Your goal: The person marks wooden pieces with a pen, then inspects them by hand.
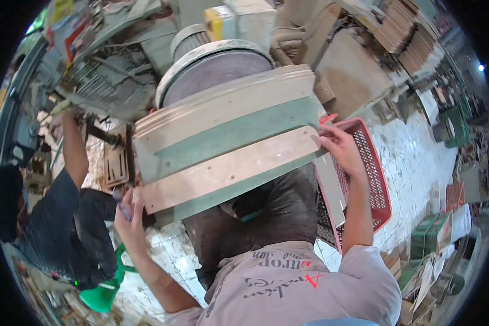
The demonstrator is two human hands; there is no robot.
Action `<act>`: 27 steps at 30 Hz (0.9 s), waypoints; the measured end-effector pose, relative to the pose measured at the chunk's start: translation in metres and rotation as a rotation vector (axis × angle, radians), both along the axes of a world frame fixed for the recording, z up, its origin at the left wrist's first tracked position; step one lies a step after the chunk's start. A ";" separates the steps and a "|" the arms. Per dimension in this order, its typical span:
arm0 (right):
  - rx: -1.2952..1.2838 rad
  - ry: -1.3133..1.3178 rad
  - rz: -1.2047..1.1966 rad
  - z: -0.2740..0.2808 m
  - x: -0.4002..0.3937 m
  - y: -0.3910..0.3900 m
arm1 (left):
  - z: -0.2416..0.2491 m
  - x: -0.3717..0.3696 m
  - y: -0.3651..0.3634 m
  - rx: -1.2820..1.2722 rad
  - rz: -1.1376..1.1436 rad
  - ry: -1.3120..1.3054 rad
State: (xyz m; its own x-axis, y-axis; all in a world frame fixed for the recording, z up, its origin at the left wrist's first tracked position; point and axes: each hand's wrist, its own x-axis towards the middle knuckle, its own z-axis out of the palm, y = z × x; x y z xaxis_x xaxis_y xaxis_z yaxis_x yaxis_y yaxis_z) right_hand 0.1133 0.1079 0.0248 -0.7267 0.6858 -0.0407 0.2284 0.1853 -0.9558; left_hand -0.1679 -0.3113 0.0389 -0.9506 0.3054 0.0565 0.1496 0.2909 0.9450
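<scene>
A long pale wooden strip [228, 169], with small dark holes and a rounded right end, lies across a green board [239, 142] in front of me. At its left end is my left hand [129, 214], closed on the edge, with a thin bluish pen-like stick [125, 211] between the fingers. My right hand [339, 146] pinches the strip's rounded right end between thumb and fingers. Just beyond the green surface rests a stack of similar pale boards [228, 103], their edges layered. My legs are under the green board's near edge.
A red perforated crate [383, 190] holding pale strips stands at the right. On the left a co-worker [49, 223] in dark clothes reaches forward, near a green plastic stool [100, 298]. Behind the stack is a round drum-like rim [171, 73]. White floor tiles [413, 157] show at right.
</scene>
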 end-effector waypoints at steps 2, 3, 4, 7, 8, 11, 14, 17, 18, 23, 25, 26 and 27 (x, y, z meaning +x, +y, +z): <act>-0.061 0.016 -0.105 -0.004 -0.002 -0.009 | -0.008 0.001 -0.009 0.012 -0.011 -0.124; -0.059 0.013 -0.140 -0.005 -0.003 -0.012 | -0.011 0.003 -0.011 0.012 -0.024 -0.124; -0.058 0.014 -0.149 -0.005 -0.005 -0.014 | -0.016 0.005 -0.013 0.001 -0.031 -0.092; -0.019 0.009 -0.195 -0.007 -0.009 -0.020 | -0.018 0.003 -0.012 0.001 0.003 -0.139; -0.040 0.020 -0.218 -0.009 -0.010 -0.021 | -0.020 0.001 -0.014 0.025 0.015 -0.166; -0.046 0.083 -0.262 -0.012 -0.014 -0.028 | -0.021 0.004 -0.016 0.111 0.016 -0.187; 0.035 0.026 -0.310 -0.014 -0.014 -0.033 | -0.015 0.006 -0.016 0.013 0.058 -0.207; 0.131 -0.005 -0.325 -0.017 -0.010 -0.033 | -0.031 0.006 -0.021 0.155 0.084 -0.227; 0.128 0.009 -0.326 -0.012 -0.011 -0.035 | -0.033 0.005 -0.023 0.123 0.044 -0.232; 0.139 -0.018 -0.284 0.002 -0.012 -0.040 | 0.011 0.025 0.001 0.004 0.064 -0.148; 0.107 0.010 -0.279 -0.005 -0.012 -0.037 | 0.015 0.025 0.002 -0.154 0.007 -0.090; 0.087 -0.007 -0.260 -0.006 -0.011 -0.036 | -0.021 0.006 -0.024 0.256 -0.057 -0.268; 0.095 -0.002 -0.260 -0.003 -0.011 -0.037 | -0.015 0.008 -0.020 0.263 -0.058 -0.265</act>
